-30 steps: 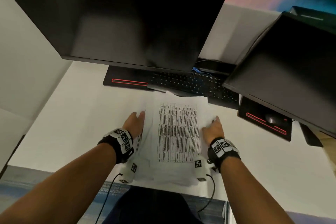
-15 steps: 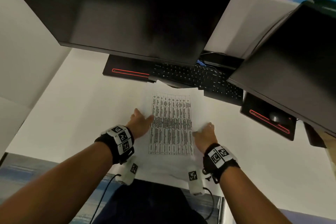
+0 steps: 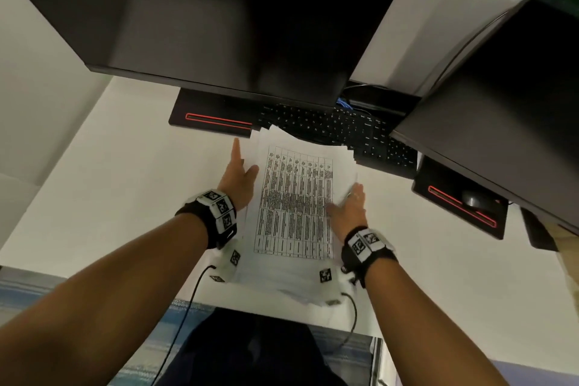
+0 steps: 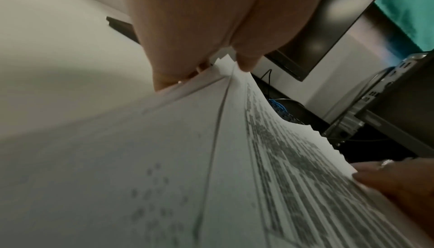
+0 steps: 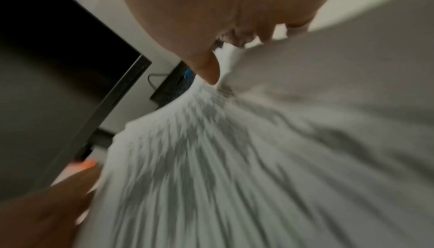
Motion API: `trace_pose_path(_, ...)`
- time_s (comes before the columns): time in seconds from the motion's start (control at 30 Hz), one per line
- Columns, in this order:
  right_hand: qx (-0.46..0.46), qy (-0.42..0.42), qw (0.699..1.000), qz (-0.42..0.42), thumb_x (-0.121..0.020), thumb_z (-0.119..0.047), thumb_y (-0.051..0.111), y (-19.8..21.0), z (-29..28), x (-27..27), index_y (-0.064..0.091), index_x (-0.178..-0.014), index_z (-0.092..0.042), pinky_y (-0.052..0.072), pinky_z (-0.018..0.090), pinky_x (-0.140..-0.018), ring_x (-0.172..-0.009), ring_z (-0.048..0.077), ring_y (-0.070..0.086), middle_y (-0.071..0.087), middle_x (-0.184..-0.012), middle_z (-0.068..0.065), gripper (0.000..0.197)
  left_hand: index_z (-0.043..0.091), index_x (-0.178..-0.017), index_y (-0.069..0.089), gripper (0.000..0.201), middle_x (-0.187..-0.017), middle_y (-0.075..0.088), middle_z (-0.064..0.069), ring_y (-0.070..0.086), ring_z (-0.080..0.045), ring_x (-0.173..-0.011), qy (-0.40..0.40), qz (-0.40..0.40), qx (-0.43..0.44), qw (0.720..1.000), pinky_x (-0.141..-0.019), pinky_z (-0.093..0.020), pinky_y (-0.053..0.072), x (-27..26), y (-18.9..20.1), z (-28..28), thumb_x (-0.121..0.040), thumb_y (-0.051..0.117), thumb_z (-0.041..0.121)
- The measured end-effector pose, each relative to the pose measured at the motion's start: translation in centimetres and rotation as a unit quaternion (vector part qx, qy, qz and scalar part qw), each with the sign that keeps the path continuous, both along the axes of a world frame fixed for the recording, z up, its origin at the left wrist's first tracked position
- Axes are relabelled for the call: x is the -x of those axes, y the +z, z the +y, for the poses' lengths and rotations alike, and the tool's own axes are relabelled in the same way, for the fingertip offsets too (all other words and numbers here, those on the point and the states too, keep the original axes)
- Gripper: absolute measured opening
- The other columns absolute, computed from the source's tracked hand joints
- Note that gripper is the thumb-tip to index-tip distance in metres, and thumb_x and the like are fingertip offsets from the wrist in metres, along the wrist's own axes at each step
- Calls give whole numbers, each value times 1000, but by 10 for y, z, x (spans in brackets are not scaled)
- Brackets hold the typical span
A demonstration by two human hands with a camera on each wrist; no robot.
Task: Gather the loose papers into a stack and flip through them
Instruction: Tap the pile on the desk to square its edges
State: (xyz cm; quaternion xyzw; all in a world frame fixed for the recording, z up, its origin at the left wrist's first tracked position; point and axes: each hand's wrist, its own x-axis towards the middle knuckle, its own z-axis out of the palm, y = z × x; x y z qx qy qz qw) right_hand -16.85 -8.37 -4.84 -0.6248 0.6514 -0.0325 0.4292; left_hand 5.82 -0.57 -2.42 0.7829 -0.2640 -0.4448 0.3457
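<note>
A stack of white papers (image 3: 294, 204), its top sheet printed with a table, lies on the white desk in front of the keyboard; its sheets are unevenly aligned. My left hand (image 3: 239, 172) lies along the stack's left edge with straight fingers pointing forward and the thumb on the top sheet (image 4: 211, 159). My right hand (image 3: 351, 207) holds the right edge, thumb on top. In the blurred right wrist view its fingers (image 5: 263, 35) curl round the edge of the papers (image 5: 234, 159). The right edge is slightly raised.
A black keyboard (image 3: 338, 131) sits just beyond the stack's far end. Two dark monitors (image 3: 219, 19) (image 3: 501, 110) overhang the desk (image 3: 109, 182). A mouse (image 3: 473, 199) rests on the right monitor's base. Cables hang from both wrists over the near desk edge.
Both hands have slid forward along the stack's sides. The left fingers have straightened along the left edge, and the stack's far end now reaches the keyboard.
</note>
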Motion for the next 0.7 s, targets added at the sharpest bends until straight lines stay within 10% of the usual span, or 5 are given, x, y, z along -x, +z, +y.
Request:
trace_pose_path(0.17, -10, -55, 990, -131, -98, -12, 56, -14, 39, 13, -5, -157, -22, 10, 39, -125, -151, 10, -1, -12, -164, -13, 85, 0, -137, 37, 58, -125, 56, -14, 55, -26, -107, -49, -56, -86, 993, -86, -35, 42, 7, -3, 7, -100, 46, 43)
trace_pose_path(0.27, 3, -74, 992, -100, -98, -10, 56, -12, 44, 16, 4, -157, -11, 4, 24, -120, -151, 12, 1, -5, -165, -6, 79, 9, -144, 20, 58, -129, 55, -15, 58, -29, -106, -76, -61, -19, 995, -85, -39, 49, 15, 2, 1, -100, 48, 33)
trace_pose_path(0.47, -9, -33, 999, 20, -99, -17, 54, -5, 60, 21, 17, -153, 6, 11, 31, -123, -152, 27, 12, 7, -164, 5, 70, 34, -150, -22, 83, -150, 30, -17, 46, -42, -128, -173, -126, -32, 976, -106, -58, 38, 17, -4, -11, -98, 41, 49)
trace_pose_path(0.7, 17, -9, 1000, -4, -97, -21, 56, -5, 31, 6, 4, -157, -9, 8, 43, -124, -152, 29, -9, -15, -165, 1, 80, 37, -151, -18, 77, -140, 43, -16, 47, -38, -125, -186, -150, 15, 971, -107, -59, 36, 21, -8, -23, -100, 39, 38)
